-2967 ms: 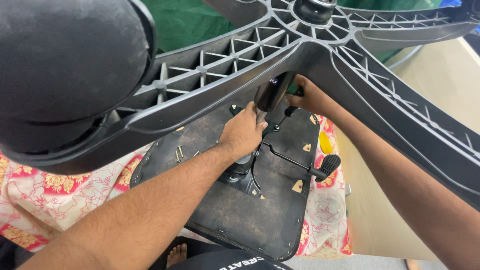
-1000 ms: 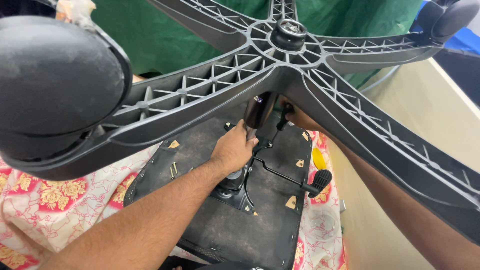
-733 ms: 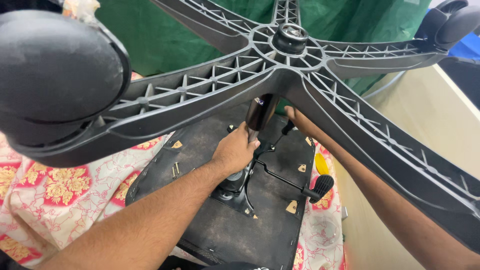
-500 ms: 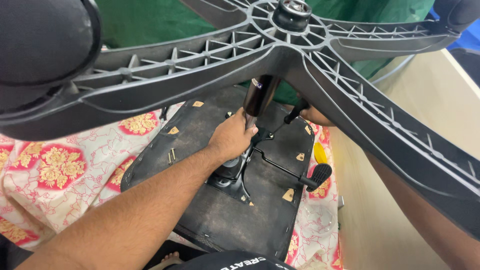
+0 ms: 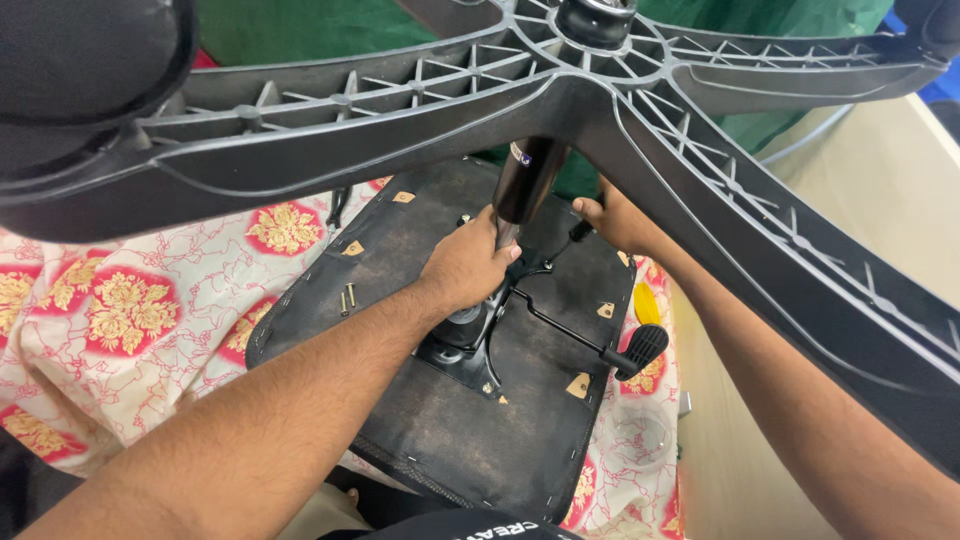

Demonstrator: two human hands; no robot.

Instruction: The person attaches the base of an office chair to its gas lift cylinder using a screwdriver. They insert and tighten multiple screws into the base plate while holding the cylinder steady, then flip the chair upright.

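An office chair lies upside down. Its black five-arm star base fills the top of the view, with a caster wheel at the upper left. The gas lift column runs from the hub down to the metal mechanism on the black seat underside. My left hand is wrapped around the lower end of the column. My right hand reaches under a base arm and touches the far side of the column; its fingers are partly hidden.
A black adjustment lever sticks out from the mechanism to the right. The seat rests on a floral red, gold and white cloth. Green fabric hangs behind. A beige floor lies at right.
The view has shifted closer and lower, so the base now sits higher in the frame. Both hands have stayed at the column, the left keeping its grip.
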